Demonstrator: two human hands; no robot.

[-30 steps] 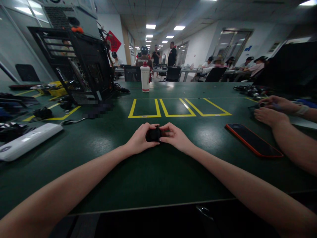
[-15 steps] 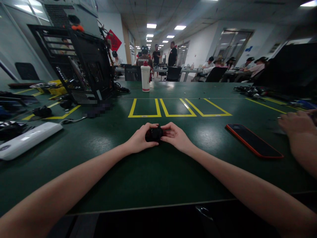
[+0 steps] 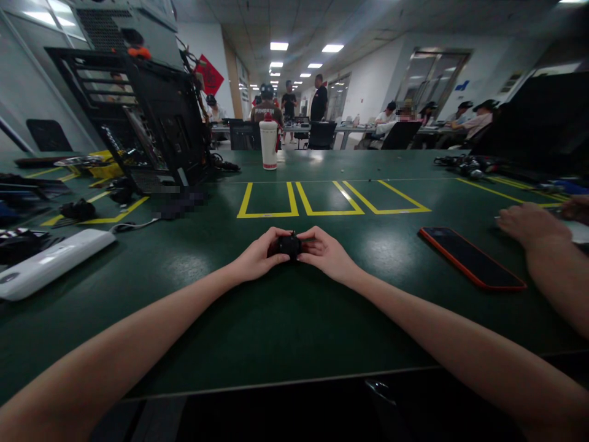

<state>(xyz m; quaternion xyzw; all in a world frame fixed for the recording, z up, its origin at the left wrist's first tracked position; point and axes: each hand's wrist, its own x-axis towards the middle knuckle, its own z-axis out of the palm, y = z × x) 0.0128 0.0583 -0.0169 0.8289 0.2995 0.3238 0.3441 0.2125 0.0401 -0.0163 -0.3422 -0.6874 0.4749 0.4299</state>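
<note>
A small black object (image 3: pixel 289 245), rounded and too dark to name, is between my two hands just above or on the green table (image 3: pixel 285 319). My left hand (image 3: pixel 260 253) grips it from the left, thumb in front and fingers behind. From the right, my right hand (image 3: pixel 327 253) pinches its other side with thumb and fingertips. The fingers partly cover the object. Yellow tape outlines (image 3: pixel 267 215) lie on the table beyond my hands.
At the right lies a phone in an orange case (image 3: pixel 472 258), beside another person's hand (image 3: pixel 534 226). A white power strip (image 3: pixel 57 261) and an open black computer case (image 3: pixel 170 123) stand left. A white cup (image 3: pixel 269 146) stands farther back; loose cables (image 3: pixel 469 169) lie back right.
My left hand's thumb has shifted slightly leftward on the black object, whose left part is now more hidden. The other person's hand at the right has moved left. The view has shifted a little.
</note>
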